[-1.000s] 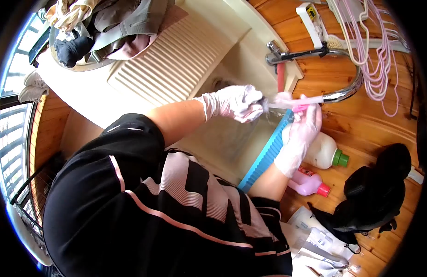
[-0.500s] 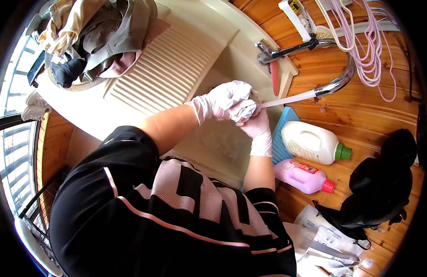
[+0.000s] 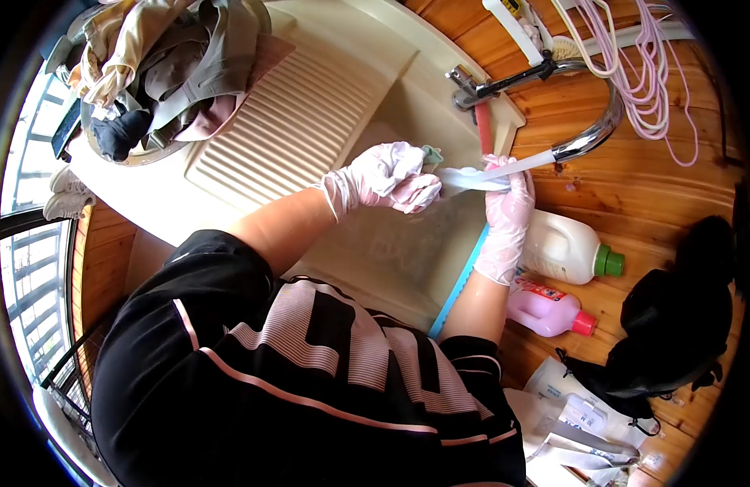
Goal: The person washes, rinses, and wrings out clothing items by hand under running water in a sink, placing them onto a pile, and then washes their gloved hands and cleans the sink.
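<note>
Both my hands wear thin whitish gloves over the washing sink [image 3: 375, 280]. My left hand [image 3: 367, 183] is closed around a bunched white and pale pink cloth [image 3: 395, 169]; a small greenish bit of fabric [image 3: 432, 154] sticks out at its far side. To the right, my right hand [image 3: 509, 207] grips the end of a pale bluish-white strip of cloth [image 3: 471, 179], stretched toward the bundle. Whether strip and bundle are one piece, I cannot tell. A stream of water [image 3: 521, 165] from the chrome tap [image 3: 594, 134] reaches the strip beside my right fingers.
A ribbed washboard [image 3: 286, 122] slopes at the left, beside a heap of clothes [image 3: 180, 73]. Right of the sink lie a white bottle with green cap [image 3: 562, 247] and a pink bottle [image 3: 545, 310]. Hangers [image 3: 643, 73] hang above; a black bag-like item [image 3: 675, 308] sits lower right.
My hands were together at the bundle under the stream. My right hand has moved right and away, drawing out the pale strip; my left hand has shifted slightly left with the cloth.
</note>
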Action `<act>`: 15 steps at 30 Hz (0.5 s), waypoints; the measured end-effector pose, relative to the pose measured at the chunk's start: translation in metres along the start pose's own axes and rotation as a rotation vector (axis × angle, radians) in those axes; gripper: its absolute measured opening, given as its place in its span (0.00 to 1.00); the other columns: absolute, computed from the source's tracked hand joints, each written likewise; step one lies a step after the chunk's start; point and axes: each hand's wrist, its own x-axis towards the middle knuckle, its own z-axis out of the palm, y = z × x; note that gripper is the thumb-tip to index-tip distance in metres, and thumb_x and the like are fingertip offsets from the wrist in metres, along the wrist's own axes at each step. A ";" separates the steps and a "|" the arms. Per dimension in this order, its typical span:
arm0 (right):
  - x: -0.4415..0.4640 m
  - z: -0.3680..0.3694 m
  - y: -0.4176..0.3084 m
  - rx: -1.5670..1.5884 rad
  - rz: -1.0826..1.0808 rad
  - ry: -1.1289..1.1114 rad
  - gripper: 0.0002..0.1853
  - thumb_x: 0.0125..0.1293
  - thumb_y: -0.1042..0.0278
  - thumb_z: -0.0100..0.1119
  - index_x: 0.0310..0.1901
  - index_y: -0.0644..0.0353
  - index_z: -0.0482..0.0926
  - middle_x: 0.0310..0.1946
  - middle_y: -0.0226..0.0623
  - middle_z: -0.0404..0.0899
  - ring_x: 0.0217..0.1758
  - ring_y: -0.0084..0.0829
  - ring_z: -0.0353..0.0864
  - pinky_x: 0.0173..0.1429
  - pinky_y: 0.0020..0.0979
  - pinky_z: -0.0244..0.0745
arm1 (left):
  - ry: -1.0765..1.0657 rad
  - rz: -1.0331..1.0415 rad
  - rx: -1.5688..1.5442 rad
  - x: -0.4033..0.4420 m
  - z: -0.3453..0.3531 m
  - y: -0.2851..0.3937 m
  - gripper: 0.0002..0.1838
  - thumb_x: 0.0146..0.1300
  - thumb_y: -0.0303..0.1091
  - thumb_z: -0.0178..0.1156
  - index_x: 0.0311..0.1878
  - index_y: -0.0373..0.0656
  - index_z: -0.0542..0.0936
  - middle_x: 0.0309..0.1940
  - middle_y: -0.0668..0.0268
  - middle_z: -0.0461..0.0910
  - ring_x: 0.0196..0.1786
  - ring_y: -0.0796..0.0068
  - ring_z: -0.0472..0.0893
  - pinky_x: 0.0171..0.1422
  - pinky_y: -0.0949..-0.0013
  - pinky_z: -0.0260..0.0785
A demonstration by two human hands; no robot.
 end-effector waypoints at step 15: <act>-0.012 0.025 0.011 -0.697 0.164 -0.215 0.18 0.62 0.66 0.61 0.51 0.64 0.76 0.35 0.31 0.80 0.31 0.20 0.75 0.35 0.22 0.71 | 0.119 -0.148 0.016 -0.003 0.005 0.009 0.04 0.54 0.23 0.52 0.31 0.30 0.71 0.30 0.45 0.70 0.31 0.48 0.71 0.33 0.55 0.67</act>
